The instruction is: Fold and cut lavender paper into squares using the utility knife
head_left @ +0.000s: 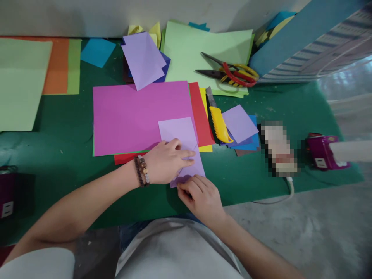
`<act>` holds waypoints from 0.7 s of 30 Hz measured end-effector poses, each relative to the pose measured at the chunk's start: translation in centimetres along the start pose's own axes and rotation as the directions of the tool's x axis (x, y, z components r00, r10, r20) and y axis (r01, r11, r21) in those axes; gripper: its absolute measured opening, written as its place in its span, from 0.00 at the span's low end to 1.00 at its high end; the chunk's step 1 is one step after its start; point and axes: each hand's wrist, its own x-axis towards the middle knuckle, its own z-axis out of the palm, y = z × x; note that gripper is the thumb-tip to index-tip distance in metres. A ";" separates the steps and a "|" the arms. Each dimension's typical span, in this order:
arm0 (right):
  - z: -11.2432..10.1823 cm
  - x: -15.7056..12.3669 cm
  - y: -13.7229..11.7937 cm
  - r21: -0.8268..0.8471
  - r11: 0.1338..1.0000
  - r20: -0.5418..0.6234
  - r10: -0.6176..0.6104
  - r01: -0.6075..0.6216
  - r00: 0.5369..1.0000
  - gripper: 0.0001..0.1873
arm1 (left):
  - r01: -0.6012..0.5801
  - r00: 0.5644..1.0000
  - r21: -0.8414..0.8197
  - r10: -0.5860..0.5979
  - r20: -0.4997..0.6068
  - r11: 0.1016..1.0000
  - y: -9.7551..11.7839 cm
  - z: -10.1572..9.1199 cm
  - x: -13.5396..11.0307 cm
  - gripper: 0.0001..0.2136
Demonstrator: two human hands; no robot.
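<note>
A light purple paper sheet (pixel 181 135) lies on the green table (pixel 66 128), partly over a large magenta sheet (pixel 136 114). My left hand (pixel 167 162), with a bead bracelet at the wrist, lies on the purple sheet with its fingers pressed flat on it. My right hand (pixel 200 197) is at the sheet's near edge, fingers curled and pinching the paper's lower corner. The near end of the sheet is hidden under both hands.
Red and yellow sheets (pixel 201 114) stick out beside the magenta one. A yellow utility knife (pixel 219 124) and small purple and blue squares (pixel 240 126) lie to the right. Scissors (pixel 232 71) rest on a pale green sheet (pixel 188 50). A purple device (pixel 322 151) stands at right.
</note>
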 end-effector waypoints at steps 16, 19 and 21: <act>-2.4 -1.3 2.4 0.059 0.983 -0.141 0.183 -0.176 0.973 0.04 | 0.000 1.000 -0.041 0.001 0.024 0.999 0.1 -0.4 0.0 0.24; -3.3 -2.5 4.3 0.004 0.970 -0.146 0.241 -0.243 0.960 0.05 | -0.005 0.999 -0.042 0.007 0.047 0.999 -0.1 -0.7 0.1 0.29; -3.2 -2.9 4.7 -0.023 0.968 -0.123 0.245 -0.249 0.962 0.05 | -0.003 0.999 -0.040 0.005 0.043 0.999 -0.2 -0.7 0.1 0.29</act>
